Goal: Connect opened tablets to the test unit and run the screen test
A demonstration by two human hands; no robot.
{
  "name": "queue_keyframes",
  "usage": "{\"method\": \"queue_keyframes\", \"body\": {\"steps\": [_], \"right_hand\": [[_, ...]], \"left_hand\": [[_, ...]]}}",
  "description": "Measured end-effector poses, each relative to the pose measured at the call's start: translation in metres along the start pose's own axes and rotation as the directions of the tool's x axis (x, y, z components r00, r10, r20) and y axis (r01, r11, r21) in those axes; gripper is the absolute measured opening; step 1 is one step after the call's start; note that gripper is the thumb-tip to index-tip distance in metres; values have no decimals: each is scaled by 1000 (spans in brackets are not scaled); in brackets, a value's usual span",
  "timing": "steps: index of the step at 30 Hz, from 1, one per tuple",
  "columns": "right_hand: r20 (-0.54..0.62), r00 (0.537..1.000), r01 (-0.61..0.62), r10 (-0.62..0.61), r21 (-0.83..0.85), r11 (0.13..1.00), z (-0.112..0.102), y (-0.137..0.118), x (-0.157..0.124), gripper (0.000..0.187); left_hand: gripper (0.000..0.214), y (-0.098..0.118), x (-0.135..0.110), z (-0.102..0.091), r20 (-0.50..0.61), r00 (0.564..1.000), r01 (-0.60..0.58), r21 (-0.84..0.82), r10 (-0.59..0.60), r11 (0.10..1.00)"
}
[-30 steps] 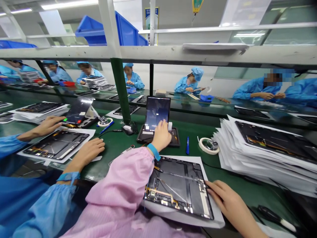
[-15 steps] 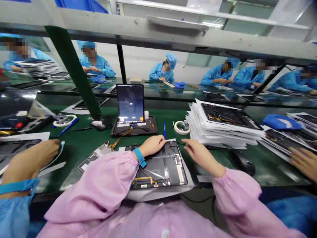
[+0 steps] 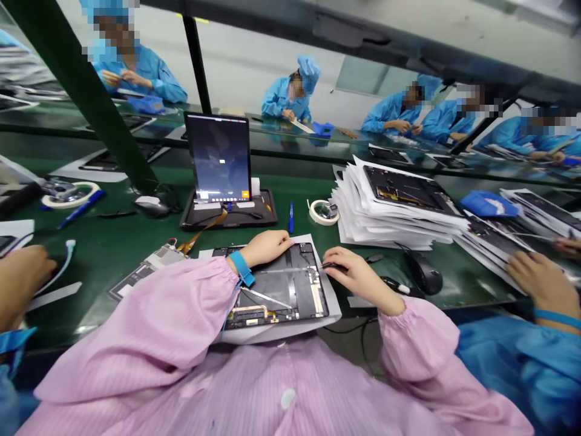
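Note:
An opened tablet (image 3: 276, 287), its dark inside bare with flex cables and small boards, lies on white paper (image 3: 333, 297) in front of me. My left hand (image 3: 265, 245), with a blue wrist strap, is curled over its far edge and holds it there; the thumb is hidden. At the tablet's right side, my right hand (image 3: 347, 269) pinches a slim black piece (image 3: 334, 266) that looks like a cable plug. Its tip points at the tablet's right edge; whether it touches cannot be made out. Behind them a lit tablet screen (image 3: 220, 157) stands in a black tray (image 3: 267, 212).
Right of the tablet are a tall paper stack (image 3: 390, 224) with another opened tablet, a black mouse (image 3: 424, 272) and a tape roll (image 3: 323, 212). A loose board (image 3: 157, 263) and a second mouse (image 3: 157, 203) lie left. Co-workers' hands are at both sides.
My right hand has closed on the slim black piece and come to the tablet's right edge. My left hand stays on the tablet. The camera view has shifted and tilted.

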State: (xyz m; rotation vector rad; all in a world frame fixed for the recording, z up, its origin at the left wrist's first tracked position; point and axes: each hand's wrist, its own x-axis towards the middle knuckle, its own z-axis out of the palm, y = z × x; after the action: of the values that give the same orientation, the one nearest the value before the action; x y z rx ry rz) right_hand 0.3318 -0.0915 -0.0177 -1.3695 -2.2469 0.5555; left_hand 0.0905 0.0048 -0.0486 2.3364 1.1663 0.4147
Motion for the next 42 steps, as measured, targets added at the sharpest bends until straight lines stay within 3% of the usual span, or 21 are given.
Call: {"method": "queue_keyframes", "body": {"steps": [3, 7, 14, 23, 29, 36, 42], "right_hand": [[21, 995, -99, 98, 42, 994, 9, -5, -14, 21], [-3, 973, -233, 233, -32, 972, 21, -10, -23, 33], [-28, 964, -261, 264, -272, 926, 27, -22, -18, 28], [-38, 918, -340, 394, -586, 736, 33, -42, -10, 23], [-96, 914, -370, 394, -596, 713, 38, -44, -13, 22], [-37, 959, -272, 282, -408, 871, 31, -43, -17, 23], [-105, 971, -239, 215, -495, 836, 45, -38, -18, 45]], "left_hand": [[34, 0, 0, -1, 15, 1000, 12, 1, -12, 1000], [34, 1, 0, -1, 21, 1000, 9, 1, -9, 1000], [35, 3, 0, -1, 21, 1000, 21, 19, -22, 1000], [34, 6, -2, -5, 35, 999, 20, 40, -22, 999], [34, 7, -2, -5, 35, 999, 28, 50, -30, 998], [33, 8, -1, -6, 39, 998, 40, 46, -42, 998], [36, 5, -1, -3, 9, 1000, 15, 26, -15, 1000]]}}
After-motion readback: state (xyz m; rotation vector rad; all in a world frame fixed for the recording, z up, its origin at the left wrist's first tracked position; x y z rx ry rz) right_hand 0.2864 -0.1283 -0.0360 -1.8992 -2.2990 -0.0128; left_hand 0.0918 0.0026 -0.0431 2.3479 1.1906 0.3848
